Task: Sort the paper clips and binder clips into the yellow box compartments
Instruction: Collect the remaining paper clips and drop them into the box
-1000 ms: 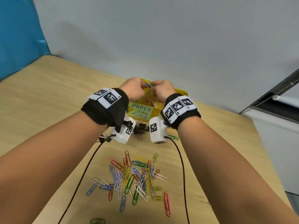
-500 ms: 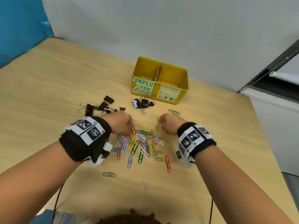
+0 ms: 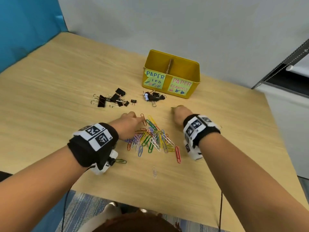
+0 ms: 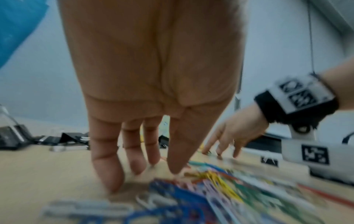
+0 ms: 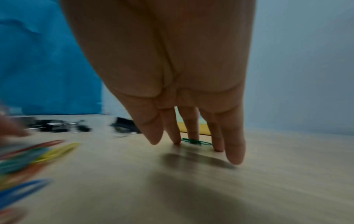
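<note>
The yellow box (image 3: 194, 76) stands at the back of the table, split by a divider, with a "PAPER CLIPS" label on the left and a "PAPER CLAMPS" label on the right. A pile of coloured paper clips (image 3: 151, 137) lies between my hands. My left hand (image 3: 129, 120) reaches down with straight fingers (image 4: 173, 151) touching the table at the pile's far left edge. My right hand (image 3: 179, 113) stands fingertips-down to the right of the pile, fingers (image 5: 234, 145) straight around a lone green paper clip (image 5: 195, 141). Black binder clips (image 3: 110, 99) lie to the left, and more binder clips (image 3: 153, 96) lie before the box.
Stray clips lie nearer me: a green one (image 3: 121, 161), a white one (image 3: 154, 172), a red one (image 3: 178, 154). The table's near edge (image 3: 150, 206) is close below. A blue panel (image 3: 25, 22) and a grey wall bound the back. Cables hang from both wrists.
Both hands have come back from over the yellow box to the table. The left now touches the clip pile's edge; the right has gone down over the lone green clip.
</note>
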The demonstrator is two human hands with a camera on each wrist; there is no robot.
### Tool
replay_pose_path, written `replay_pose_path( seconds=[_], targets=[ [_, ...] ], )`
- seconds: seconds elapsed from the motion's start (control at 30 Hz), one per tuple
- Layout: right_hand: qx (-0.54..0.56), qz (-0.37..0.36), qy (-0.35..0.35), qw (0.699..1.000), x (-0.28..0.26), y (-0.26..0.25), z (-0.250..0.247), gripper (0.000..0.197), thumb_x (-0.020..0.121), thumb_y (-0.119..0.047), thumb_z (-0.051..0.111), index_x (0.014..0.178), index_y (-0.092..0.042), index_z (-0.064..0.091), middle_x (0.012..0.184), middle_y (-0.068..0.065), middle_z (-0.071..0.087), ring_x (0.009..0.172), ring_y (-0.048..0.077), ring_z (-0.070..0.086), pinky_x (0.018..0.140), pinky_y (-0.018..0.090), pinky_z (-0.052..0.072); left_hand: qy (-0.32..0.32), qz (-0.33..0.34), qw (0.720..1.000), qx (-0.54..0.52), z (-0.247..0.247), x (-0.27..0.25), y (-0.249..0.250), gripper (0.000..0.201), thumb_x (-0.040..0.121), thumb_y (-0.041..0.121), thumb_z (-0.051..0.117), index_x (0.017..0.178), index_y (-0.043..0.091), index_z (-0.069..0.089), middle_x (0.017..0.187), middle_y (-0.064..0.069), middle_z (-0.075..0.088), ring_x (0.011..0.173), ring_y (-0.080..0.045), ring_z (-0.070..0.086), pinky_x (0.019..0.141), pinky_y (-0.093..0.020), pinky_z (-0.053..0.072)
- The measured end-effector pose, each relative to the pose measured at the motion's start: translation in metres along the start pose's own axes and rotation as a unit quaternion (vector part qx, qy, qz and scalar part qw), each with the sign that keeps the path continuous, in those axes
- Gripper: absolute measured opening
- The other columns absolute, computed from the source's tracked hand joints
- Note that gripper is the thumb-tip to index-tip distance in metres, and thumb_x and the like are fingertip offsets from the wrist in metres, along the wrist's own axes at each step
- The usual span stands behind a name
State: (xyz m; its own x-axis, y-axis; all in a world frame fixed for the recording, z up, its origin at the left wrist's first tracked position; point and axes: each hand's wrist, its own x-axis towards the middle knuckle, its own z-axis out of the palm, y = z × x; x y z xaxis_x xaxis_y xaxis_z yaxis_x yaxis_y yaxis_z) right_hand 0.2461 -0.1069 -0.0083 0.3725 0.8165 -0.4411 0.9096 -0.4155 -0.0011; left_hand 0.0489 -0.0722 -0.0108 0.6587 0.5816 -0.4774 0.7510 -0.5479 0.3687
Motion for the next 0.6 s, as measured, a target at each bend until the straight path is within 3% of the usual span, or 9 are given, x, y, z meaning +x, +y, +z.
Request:
replay_pose_path(
  seconds=[0.1, 0.2, 0.27, 0.33, 0.4, 0.47, 0.5, 0.53, 0.6],
  targets=[
    [0.0, -0.054, 0.023, 0.998, -0.025, -0.028, 0.023, 0.034, 0.093, -0.008, 0.04, 0.123, -0.005, 0.056, 0.125, 0.017, 0.049, 0.113, 0.035, 0.052, 0.099, 0.044, 0.047, 0.006, 0.02, 1.0, 0.023, 0.009, 0.006, 0.017, 0.065, 0.082, -0.005, 0.043, 0.141, 0.019, 0.032, 0.135, -0.014, 0.035, 0.129, -0.032, 0.033, 0.109, -0.045, 0.036],
    [0.028, -0.112, 0.002, 0.993, -0.051, -0.033, 0.026, 0.036, 0.093, -0.006, 0.041, 0.124, -0.008, 0.058, 0.127, 0.015, 0.052, 0.115, 0.032, 0.053, 0.099, 0.036, 0.045, 0.002, 0.031, 0.999, 0.015, 0.009, 0.004, 0.023, 0.057, 0.084, -0.003, 0.039, 0.136, 0.018, 0.042, 0.129, -0.014, 0.041, 0.121, -0.031, 0.043, 0.105, -0.042, 0.04],
    [0.073, -0.118, -0.019, 0.99, -0.065, -0.019, 0.019, 0.038, 0.092, -0.008, 0.044, 0.128, -0.014, 0.056, 0.133, 0.012, 0.053, 0.12, 0.027, 0.051, 0.098, 0.03, 0.041, -0.009, 0.021, 1.0, -0.014, 0.002, -0.008, 0.012, 0.053, 0.085, 0.005, 0.048, 0.135, 0.021, 0.043, 0.128, -0.009, 0.043, 0.118, -0.026, 0.047, 0.103, -0.038, 0.042],
    [0.12, -0.086, -0.015, 0.989, -0.08, 0.001, 0.014, 0.04, 0.089, -0.017, 0.054, 0.129, -0.017, 0.052, 0.132, 0.011, 0.051, 0.114, 0.026, 0.052, 0.088, 0.027, 0.043, -0.021, -0.015, 1.0, -0.01, -0.003, -0.026, -0.006, 0.063, 0.078, 0.018, 0.066, 0.135, 0.022, 0.039, 0.127, -0.006, 0.042, 0.116, -0.024, 0.049, 0.099, -0.037, 0.045],
    [0.136, -0.032, -0.041, 0.989, -0.094, 0.017, 0.017, 0.049, 0.084, -0.021, 0.062, 0.13, -0.016, 0.046, 0.125, 0.009, 0.05, 0.095, 0.023, 0.054, 0.065, 0.021, 0.045, -0.065, -0.069, 0.995, 0.0, -0.005, -0.049, -0.019, 0.081, 0.067, 0.022, 0.077, 0.134, 0.022, 0.034, 0.124, -0.004, 0.043, 0.104, -0.023, 0.053, 0.076, -0.033, 0.052],
    [0.11, -0.005, -0.08, 0.991, -0.103, 0.02, 0.028, 0.052, 0.08, -0.018, 0.065, 0.127, -0.013, 0.044, 0.112, 0.008, 0.051, 0.081, 0.02, 0.053, 0.045, 0.017, 0.042, -0.114, -0.096, 0.989, 0.0, 0.0, -0.064, -0.019, 0.083, 0.067, 0.015, 0.077, 0.133, 0.022, 0.027, 0.107, -0.002, 0.05, 0.077, -0.018, 0.054, 0.045, -0.021, 0.043],
    [0.1, -0.004, -0.082, 0.992, -0.104, 0.017, 0.033, 0.051, 0.079, -0.016, 0.064, 0.125, -0.011, 0.044, 0.11, 0.008, 0.053, 0.081, 0.022, 0.053, 0.045, 0.019, 0.044, -0.114, -0.097, 0.989, 0.005, 0.006, -0.065, -0.016, 0.08, 0.069, 0.01, 0.075, 0.132, 0.02, 0.026, 0.096, -0.001, 0.052, 0.066, -0.015, 0.051, 0.04, -0.018, 0.038],
    [0.101, -0.008, -0.073, 0.992, -0.104, 0.012, 0.039, 0.049, 0.079, -0.015, 0.063, 0.124, -0.008, 0.045, 0.112, 0.011, 0.054, 0.086, 0.024, 0.054, 0.054, 0.021, 0.046, -0.101, -0.092, 0.991, 0.012, 0.012, -0.064, -0.013, 0.077, 0.071, 0.006, 0.072, 0.131, 0.018, 0.025, 0.091, -0.001, 0.053, 0.061, -0.014, 0.049, 0.041, -0.018, 0.036],
    [0.127, -0.02, -0.048, 0.991, -0.099, -0.002, 0.046, 0.045, 0.081, -0.012, 0.06, 0.122, -0.003, 0.045, 0.118, 0.016, 0.055, 0.099, 0.027, 0.055, 0.072, 0.027, 0.047, -0.059, -0.071, 0.996, 0.013, 0.023, -0.054, -0.008, 0.072, 0.073, 0.004, 0.07, 0.131, 0.014, 0.029, 0.104, -0.009, 0.059, 0.069, -0.016, 0.051, 0.055, -0.021, 0.04]
  ],
)
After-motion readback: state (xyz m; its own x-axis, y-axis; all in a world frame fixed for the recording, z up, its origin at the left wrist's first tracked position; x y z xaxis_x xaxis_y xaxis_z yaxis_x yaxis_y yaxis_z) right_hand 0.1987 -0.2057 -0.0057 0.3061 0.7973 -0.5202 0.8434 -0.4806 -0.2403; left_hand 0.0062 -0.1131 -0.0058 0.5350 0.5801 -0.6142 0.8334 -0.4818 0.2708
